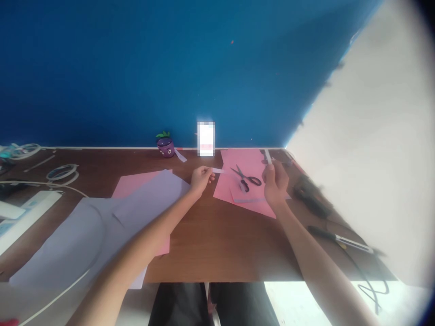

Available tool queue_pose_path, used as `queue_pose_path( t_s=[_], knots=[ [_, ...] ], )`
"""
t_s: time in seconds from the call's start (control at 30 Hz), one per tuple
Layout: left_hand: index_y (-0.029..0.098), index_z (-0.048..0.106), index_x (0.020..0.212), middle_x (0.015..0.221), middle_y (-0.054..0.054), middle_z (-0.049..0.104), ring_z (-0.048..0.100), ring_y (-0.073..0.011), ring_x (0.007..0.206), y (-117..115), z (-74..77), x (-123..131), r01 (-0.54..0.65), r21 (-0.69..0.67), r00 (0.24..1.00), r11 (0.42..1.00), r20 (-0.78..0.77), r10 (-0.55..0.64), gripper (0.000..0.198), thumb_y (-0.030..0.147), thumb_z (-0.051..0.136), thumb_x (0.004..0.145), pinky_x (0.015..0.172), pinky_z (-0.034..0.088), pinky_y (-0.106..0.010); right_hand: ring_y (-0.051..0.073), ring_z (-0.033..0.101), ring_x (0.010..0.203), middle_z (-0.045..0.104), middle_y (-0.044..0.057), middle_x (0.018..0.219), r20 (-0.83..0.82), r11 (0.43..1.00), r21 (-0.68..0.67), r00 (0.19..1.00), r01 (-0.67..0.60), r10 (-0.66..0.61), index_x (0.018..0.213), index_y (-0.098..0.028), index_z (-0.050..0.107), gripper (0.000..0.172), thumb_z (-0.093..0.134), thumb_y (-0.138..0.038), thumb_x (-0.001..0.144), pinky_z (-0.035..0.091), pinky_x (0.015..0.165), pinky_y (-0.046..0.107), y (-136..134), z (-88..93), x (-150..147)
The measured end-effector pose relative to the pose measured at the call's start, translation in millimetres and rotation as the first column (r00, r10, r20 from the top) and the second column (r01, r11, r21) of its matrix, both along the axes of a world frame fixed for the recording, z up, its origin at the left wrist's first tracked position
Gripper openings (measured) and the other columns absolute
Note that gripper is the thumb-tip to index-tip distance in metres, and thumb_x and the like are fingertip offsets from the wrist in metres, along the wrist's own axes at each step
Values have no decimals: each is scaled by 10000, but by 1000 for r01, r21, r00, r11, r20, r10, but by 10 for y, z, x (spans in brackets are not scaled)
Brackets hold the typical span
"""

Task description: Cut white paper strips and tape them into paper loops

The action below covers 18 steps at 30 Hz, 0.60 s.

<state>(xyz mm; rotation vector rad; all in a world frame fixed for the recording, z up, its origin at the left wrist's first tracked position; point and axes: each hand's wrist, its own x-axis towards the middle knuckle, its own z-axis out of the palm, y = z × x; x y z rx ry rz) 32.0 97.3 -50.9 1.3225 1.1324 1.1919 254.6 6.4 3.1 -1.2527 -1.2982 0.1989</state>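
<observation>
Pinched between the fingers of my left hand (pixel 201 180) is a narrow white paper strip (pixel 219 170) that points to the right. My right hand (pixel 276 183) is closed, with a second thin white strip (pixel 268 157) standing up above the thumb; whether it is paper is hard to tell. Between the two hands, black-handled scissors (pixel 242 174) lie with their blades parted on pink paper (pixel 242 158). A folded pink piece (pixel 249 195) with a pale edge rests just below the scissors. My right hand's fingertips are partly hidden.
Large pale lilac sheets (pixel 78 235) overlap pink paper (pixel 131 183) on the left. A purple pot (pixel 166 147) stands by the wall, near a lit, blurred screen (pixel 206 139). White cables (pixel 63 173) and a power strip (pixel 30 217) lie left; a dark tool (pixel 312 197) and cutter (pixel 353 243) lie right.
</observation>
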Motion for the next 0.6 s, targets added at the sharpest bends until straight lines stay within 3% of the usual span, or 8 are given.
queue_pose_path(
  t_s=[0.07,0.17,0.27,0.43,0.6],
  knots=[
    [168,611,841,730,-29,619,555,-106,576,-25,-11,22,27,53,999,998,-46,-25,195,358,568,834,465,389,-200,142,499,564,507,-7,600,169,1000,13,985,14,-16,1074,-185,614,402,362,-479,965,391,561,274,-53,-12,-52],
    [185,598,819,711,-10,586,542,-106,596,-44,-7,35,41,102,996,994,-79,-33,191,374,569,834,463,385,-187,151,529,562,580,30,654,384,989,-66,912,-132,147,1138,-166,592,390,338,-418,982,410,546,275,-96,-70,-165],
    [182,565,765,781,-22,612,610,-131,742,-40,25,18,49,109,998,993,28,-52,184,351,550,835,541,447,-187,173,542,584,604,56,675,525,975,-78,823,-206,216,1177,-143,570,386,321,-370,988,432,596,302,-100,-132,-261],
    [188,444,747,740,-37,653,694,-193,732,-29,104,-36,226,-11,935,974,284,-214,211,368,536,807,500,438,-204,201,586,624,647,66,714,596,958,-169,750,-230,286,1183,-158,553,367,310,-358,993,453,660,325,-57,-182,-296],
    [170,476,800,774,-92,707,711,-208,730,-6,145,-31,289,-162,883,944,427,-197,204,367,527,801,489,420,-203,219,627,676,663,78,749,513,966,-182,820,-186,254,1357,-131,405,439,282,-357,1002,472,674,338,0,-223,-273]
  ],
)
